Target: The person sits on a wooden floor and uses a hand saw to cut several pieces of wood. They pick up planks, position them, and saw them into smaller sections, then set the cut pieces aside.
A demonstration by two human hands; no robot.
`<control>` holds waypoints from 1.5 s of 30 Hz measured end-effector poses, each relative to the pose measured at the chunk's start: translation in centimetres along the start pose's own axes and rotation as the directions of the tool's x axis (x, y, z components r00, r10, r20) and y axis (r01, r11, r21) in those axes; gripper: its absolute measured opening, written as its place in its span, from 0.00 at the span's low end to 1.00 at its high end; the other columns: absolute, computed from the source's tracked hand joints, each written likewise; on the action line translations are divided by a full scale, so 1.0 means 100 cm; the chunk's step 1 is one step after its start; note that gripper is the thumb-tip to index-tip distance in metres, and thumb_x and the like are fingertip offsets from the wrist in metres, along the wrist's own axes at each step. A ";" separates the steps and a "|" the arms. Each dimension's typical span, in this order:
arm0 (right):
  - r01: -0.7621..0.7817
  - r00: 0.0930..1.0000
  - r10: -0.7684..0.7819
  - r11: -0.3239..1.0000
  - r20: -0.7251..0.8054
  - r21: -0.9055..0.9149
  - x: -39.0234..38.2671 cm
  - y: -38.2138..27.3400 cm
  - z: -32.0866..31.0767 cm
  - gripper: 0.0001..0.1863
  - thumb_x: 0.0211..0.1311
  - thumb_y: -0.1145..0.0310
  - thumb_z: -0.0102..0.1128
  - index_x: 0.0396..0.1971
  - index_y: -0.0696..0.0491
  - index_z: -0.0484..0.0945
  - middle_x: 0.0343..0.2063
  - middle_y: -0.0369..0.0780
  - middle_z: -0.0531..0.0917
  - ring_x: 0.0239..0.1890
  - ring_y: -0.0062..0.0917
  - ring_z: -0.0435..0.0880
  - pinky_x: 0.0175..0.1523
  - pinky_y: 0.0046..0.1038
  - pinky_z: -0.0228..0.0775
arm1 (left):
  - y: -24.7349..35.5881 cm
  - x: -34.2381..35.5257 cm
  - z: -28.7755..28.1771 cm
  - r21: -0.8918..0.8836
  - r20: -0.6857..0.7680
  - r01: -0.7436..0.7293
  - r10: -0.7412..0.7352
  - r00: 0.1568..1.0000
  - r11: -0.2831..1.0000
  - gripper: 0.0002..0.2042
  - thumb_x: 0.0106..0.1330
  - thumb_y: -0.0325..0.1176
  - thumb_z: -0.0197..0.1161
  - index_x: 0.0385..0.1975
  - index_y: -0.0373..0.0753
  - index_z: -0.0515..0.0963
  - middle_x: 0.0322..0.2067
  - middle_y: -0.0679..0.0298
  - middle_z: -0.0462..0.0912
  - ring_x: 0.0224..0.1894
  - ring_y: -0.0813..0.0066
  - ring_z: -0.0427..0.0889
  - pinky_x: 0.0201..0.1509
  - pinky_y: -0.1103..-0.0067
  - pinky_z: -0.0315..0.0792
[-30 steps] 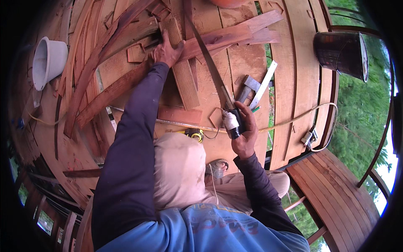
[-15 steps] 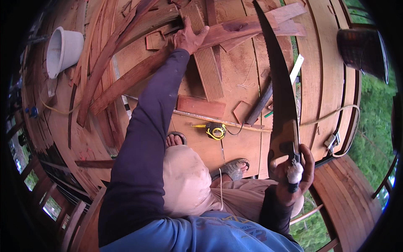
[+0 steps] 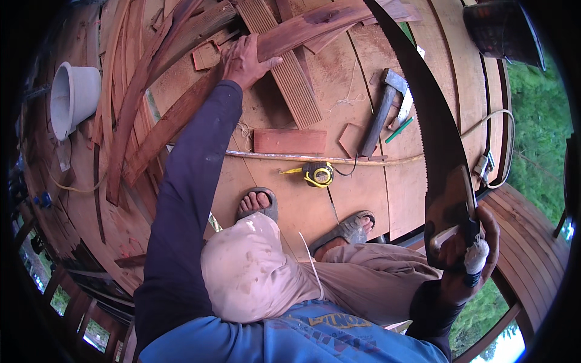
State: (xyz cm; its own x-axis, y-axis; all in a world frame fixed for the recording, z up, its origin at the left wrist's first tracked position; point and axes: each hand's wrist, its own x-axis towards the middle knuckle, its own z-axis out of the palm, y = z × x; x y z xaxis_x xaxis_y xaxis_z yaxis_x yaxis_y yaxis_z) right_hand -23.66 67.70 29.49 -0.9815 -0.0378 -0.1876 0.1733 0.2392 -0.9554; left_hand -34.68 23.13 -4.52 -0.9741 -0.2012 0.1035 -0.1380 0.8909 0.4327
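My left hand (image 3: 245, 66) grips a long reddish plank (image 3: 302, 24) where it crosses a ridged board (image 3: 296, 100). My right hand (image 3: 469, 275) is closed around the white-and-black wrapped handle of a long handsaw (image 3: 439, 127), its toothed blade reaching toward the top of the view, clear of the planks under my left hand's fingers. Left of the blade lie a hammer-like tool (image 3: 378, 115) with a dark handle, a metal square (image 3: 405, 106) and a green stick (image 3: 399, 129). A yellow-and-black tape measure (image 3: 318, 174) lies near my sandalled feet, below a short red block (image 3: 289, 140).
Loose strips (image 3: 121, 91) pile at the left beside a pale bucket (image 3: 75, 100). A dark bucket (image 3: 502, 33) stands at the upper right. A cord (image 3: 503, 145) with a socket runs along the deck's right edge, greenery beyond. Gaps show between deck boards (image 3: 448, 48).
My right hand has swung the saw right and down toward me, turning the blade broadside. My left hand stays on the plank. My view has shifted, showing both feet.
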 end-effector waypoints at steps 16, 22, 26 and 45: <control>0.093 0.973 -0.089 0.996 0.213 -0.007 -0.016 -0.010 0.015 0.34 0.71 0.57 0.59 0.67 0.64 0.62 0.24 0.33 0.72 0.19 0.15 0.70 0.24 0.19 0.63 | -0.010 0.000 0.007 0.011 -0.082 -0.071 0.072 0.994 0.997 0.38 0.55 0.65 0.68 0.52 0.34 0.74 0.50 0.47 0.79 0.56 0.48 0.78 0.59 0.55 0.69; 0.046 0.979 -0.052 0.998 0.199 0.033 -0.023 -0.007 0.015 0.36 0.71 0.56 0.59 0.70 0.62 0.60 0.24 0.33 0.70 0.19 0.13 0.66 0.24 0.18 0.58 | -0.010 0.004 0.017 -0.104 -0.095 -0.089 0.079 0.992 0.991 0.36 0.54 0.60 0.72 0.50 0.33 0.76 0.48 0.45 0.80 0.54 0.46 0.79 0.58 0.59 0.71; 0.001 0.990 -0.009 0.998 0.141 0.056 -0.024 0.000 0.010 0.36 0.73 0.56 0.57 0.71 0.63 0.59 0.22 0.31 0.65 0.17 0.11 0.63 0.22 0.17 0.53 | -0.007 0.005 0.018 -0.020 -0.081 -0.046 0.044 0.996 0.999 0.40 0.50 0.67 0.70 0.49 0.35 0.76 0.48 0.47 0.81 0.55 0.48 0.79 0.58 0.52 0.65; -0.019 0.991 0.029 0.997 0.130 -0.076 -0.035 -0.004 0.020 0.37 0.73 0.56 0.56 0.72 0.63 0.56 0.25 0.31 0.66 0.19 0.11 0.64 0.24 0.17 0.54 | -0.072 -0.070 -0.057 -0.016 0.185 -0.025 0.028 0.982 1.000 0.49 0.44 0.65 0.76 0.62 0.37 0.69 0.55 0.53 0.81 0.59 0.57 0.80 0.63 0.58 0.69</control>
State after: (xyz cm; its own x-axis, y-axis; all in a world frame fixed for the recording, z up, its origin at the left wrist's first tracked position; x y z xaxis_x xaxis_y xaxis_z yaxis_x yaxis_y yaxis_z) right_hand -20.16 65.82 30.04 -0.9572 -0.1571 -0.2432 0.1854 0.3125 -0.9316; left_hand -25.84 15.77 -3.24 -0.9939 -0.0975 -0.0518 -0.1104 0.8892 0.4440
